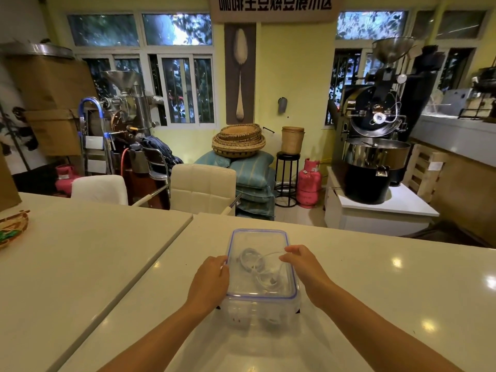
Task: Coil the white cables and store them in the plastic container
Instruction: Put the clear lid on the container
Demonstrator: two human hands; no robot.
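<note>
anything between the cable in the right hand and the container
Nothing visible does. The right hand pinches a strand of the white cable above the open plastic container, where the rest lies coiled. The left hand holds the left rim, clear of the opening.

A glossy white counter (375,277) is made of two slabs meeting at a dark seam that runs diagonally from the near left. On the right slab stands a clear plastic container (258,231) with a blue-edged rim. On the left slab, at the far left edge, sits a woven basket (14,225).
</note>
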